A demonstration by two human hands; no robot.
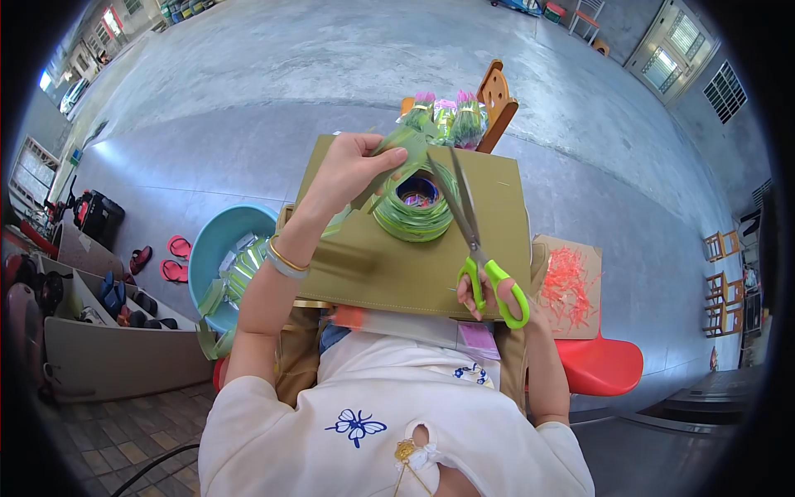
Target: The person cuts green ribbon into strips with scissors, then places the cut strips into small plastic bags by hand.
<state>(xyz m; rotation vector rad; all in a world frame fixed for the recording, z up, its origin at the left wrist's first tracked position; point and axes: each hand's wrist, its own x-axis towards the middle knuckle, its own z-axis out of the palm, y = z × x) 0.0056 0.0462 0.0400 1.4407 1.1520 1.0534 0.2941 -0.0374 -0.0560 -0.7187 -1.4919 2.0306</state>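
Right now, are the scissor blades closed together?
No, the green-handled scissors in the right hand have their two blades spread apart, with a visible gap between the tips.

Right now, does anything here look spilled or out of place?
Yes: green strips droop over the rim of the blue basin rather than lying fully inside, so they look half spilled.

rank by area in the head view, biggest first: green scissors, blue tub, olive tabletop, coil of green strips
1. Olive tabletop
2. Blue tub
Unranked below these: green scissors and coil of green strips. The scissors look longer but thinner; their areas look too close.
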